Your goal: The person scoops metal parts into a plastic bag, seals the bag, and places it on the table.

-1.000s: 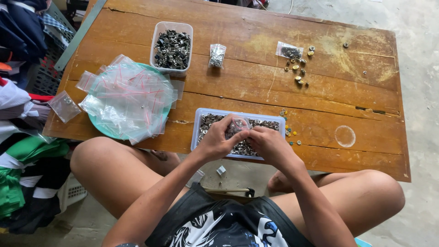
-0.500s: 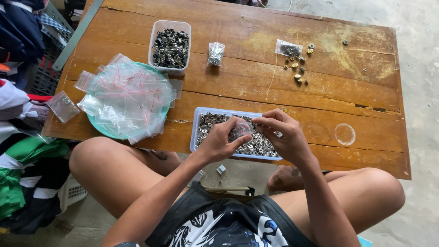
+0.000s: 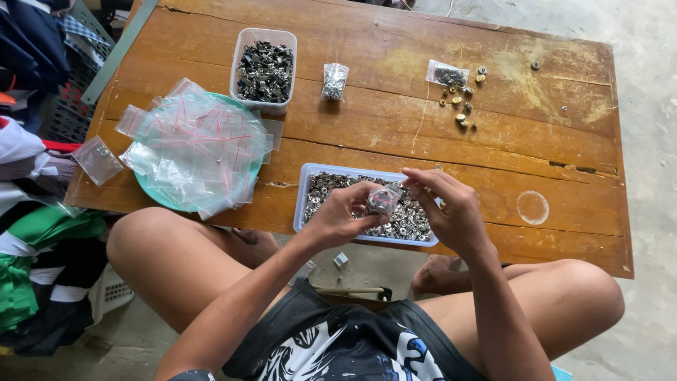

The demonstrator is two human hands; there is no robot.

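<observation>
My left hand (image 3: pixel 340 214) holds a small clear plastic bag (image 3: pixel 383 200) filled with little metal parts, over a shallow clear tray (image 3: pixel 307 190) of silvery metal parts at the table's near edge. My right hand (image 3: pixel 447 209) pinches the top of the same bag from the right. Both hands hover just above the tray.
On the low wooden table (image 3: pixel 367 120) a pile of empty clear bags (image 3: pixel 194 144) lies on a green plate at the left. Behind it stands a clear tub of dark metal parts (image 3: pixel 264 69), a filled bag (image 3: pixel 334 81), and loose brass parts (image 3: pixel 462 102). Clothes lie at far left.
The right hand has shifted right and up along the bag's top; the left hand keeps hold of the bag above the tray.
</observation>
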